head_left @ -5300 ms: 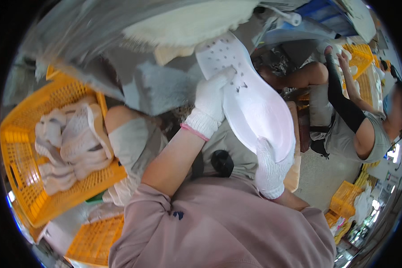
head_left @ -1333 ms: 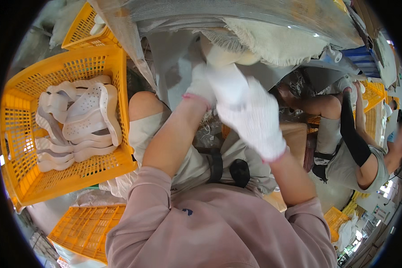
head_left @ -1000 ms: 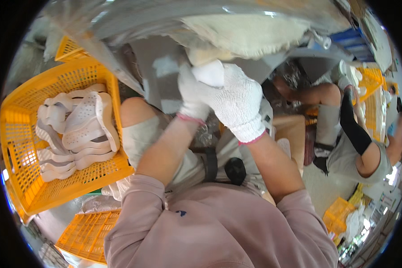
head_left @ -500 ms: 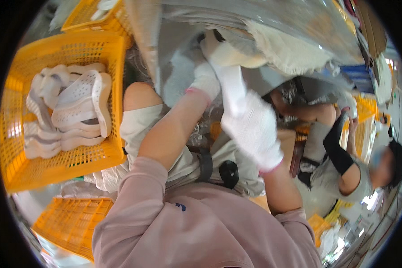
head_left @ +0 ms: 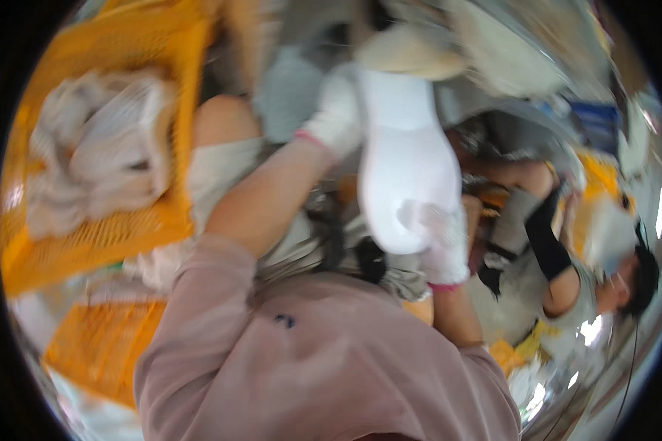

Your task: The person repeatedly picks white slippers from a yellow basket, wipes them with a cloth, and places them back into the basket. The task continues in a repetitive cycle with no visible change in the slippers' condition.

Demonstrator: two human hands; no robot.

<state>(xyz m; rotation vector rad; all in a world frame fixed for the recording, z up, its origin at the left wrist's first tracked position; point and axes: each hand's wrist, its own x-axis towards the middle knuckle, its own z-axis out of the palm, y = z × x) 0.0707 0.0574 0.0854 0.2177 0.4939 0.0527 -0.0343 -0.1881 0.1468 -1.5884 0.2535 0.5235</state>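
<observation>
We hold a white foam shoe sole upright before us — gloved left hand gripping its top edge, gloved right hand clasping its lower end, beside the yellow crate.

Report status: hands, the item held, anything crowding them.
Left hand and right hand, gloved, both grip white shoe sole. Yellow crate at left, apart. Picture blurred.

No packages, labels, signs or screens in sight — only blur; nothing legible
</observation>
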